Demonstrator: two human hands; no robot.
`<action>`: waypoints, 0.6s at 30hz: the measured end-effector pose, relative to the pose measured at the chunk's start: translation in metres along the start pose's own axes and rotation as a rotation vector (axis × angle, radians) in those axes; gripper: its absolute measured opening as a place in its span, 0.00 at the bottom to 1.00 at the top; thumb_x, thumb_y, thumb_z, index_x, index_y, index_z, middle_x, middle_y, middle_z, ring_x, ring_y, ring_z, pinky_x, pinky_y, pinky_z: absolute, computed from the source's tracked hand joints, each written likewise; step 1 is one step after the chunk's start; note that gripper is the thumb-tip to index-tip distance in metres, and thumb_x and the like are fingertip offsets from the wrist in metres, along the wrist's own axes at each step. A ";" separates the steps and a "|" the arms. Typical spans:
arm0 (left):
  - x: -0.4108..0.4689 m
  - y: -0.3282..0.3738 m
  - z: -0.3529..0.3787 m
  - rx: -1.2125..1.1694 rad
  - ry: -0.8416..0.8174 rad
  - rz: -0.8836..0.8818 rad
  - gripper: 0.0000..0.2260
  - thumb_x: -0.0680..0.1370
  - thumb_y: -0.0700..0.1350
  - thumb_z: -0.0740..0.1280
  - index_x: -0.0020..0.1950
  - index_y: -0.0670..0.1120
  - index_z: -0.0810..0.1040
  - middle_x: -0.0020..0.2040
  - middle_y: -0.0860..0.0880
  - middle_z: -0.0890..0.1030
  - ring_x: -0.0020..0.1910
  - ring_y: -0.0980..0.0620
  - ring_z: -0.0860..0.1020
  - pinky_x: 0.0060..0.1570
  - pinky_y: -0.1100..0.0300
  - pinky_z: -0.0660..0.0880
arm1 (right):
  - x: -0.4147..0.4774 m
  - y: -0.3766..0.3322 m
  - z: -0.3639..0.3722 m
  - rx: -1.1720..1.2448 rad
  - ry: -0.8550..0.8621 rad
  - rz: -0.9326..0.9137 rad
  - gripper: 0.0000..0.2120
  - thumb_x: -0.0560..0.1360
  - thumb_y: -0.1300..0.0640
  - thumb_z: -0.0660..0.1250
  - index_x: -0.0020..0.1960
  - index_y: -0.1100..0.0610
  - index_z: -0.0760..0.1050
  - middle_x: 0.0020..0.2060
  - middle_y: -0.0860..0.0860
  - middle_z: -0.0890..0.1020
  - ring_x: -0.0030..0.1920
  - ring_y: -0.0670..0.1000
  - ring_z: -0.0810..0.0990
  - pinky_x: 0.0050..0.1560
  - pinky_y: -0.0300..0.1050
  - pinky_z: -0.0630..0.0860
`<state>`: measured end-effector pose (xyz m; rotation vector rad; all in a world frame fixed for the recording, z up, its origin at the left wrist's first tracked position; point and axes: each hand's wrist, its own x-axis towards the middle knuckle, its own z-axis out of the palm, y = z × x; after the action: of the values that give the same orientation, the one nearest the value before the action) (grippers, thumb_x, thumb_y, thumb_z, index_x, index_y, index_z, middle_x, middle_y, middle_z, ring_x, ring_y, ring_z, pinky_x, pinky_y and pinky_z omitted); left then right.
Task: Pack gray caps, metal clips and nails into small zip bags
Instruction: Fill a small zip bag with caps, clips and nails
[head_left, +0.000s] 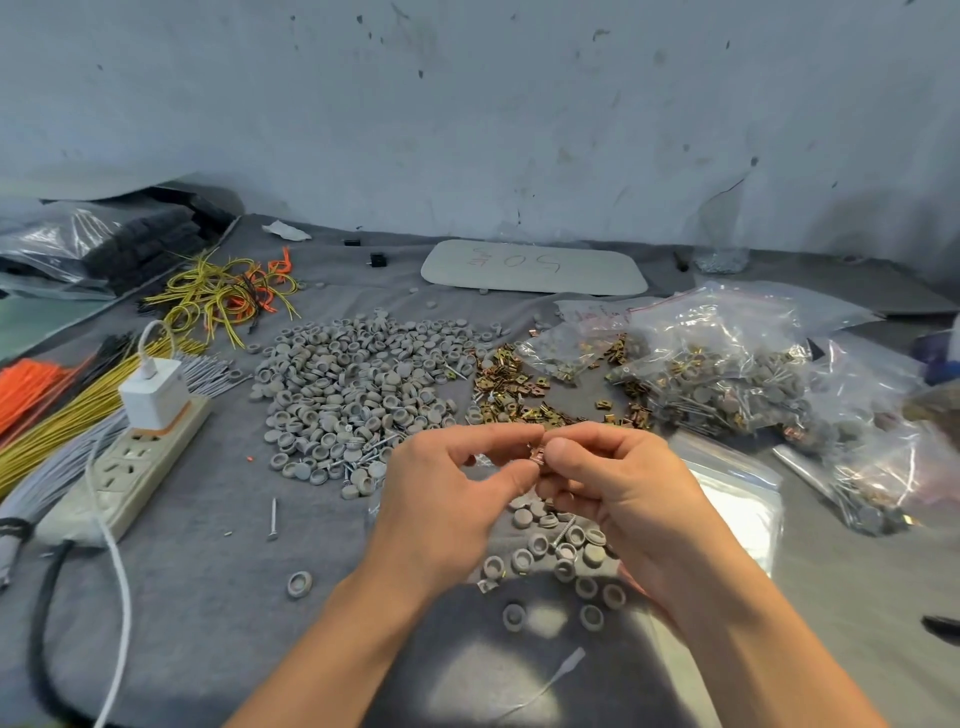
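I see one big pile of gray caps (353, 384) on the gray cloth (208, 597), far too many to count. Right of that pile sits a heap of filled zip bags (727, 374) holding caps, nails and clips; I cannot count them. Between pile and bags lies one scatter of brass clips (509, 384). Nearer me than the pile, the left hand (447, 483) and right hand (618, 488) meet, fingers curled, together pinching one coppery clip (539, 456). Under them lie roughly fifteen loose caps (550, 551). One nail (272, 518) lies alone near the pile's left edge.
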<state>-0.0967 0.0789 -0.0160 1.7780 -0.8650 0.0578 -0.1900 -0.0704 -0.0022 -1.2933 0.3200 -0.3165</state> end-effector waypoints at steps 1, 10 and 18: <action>0.000 0.000 0.000 -0.010 0.002 -0.009 0.15 0.73 0.43 0.79 0.53 0.62 0.87 0.45 0.66 0.86 0.48 0.67 0.83 0.48 0.76 0.74 | 0.000 0.000 0.000 -0.006 0.010 -0.006 0.08 0.65 0.60 0.77 0.44 0.58 0.88 0.37 0.59 0.86 0.34 0.51 0.84 0.36 0.39 0.81; -0.002 0.004 -0.008 0.025 -0.004 0.010 0.14 0.69 0.49 0.78 0.53 0.61 0.88 0.44 0.67 0.85 0.48 0.68 0.83 0.49 0.75 0.74 | -0.003 -0.001 0.006 -0.224 0.057 -0.138 0.15 0.68 0.73 0.78 0.45 0.54 0.87 0.38 0.59 0.87 0.37 0.56 0.87 0.39 0.41 0.82; -0.004 0.003 -0.011 0.051 -0.007 0.004 0.15 0.69 0.44 0.82 0.53 0.57 0.89 0.44 0.66 0.86 0.45 0.67 0.84 0.48 0.73 0.77 | -0.003 0.001 0.006 -0.350 0.035 -0.154 0.18 0.70 0.73 0.74 0.45 0.51 0.88 0.36 0.57 0.88 0.39 0.58 0.88 0.43 0.47 0.85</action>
<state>-0.0971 0.0898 -0.0113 1.8253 -0.8787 0.0768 -0.1907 -0.0634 -0.0018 -1.6632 0.3147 -0.4270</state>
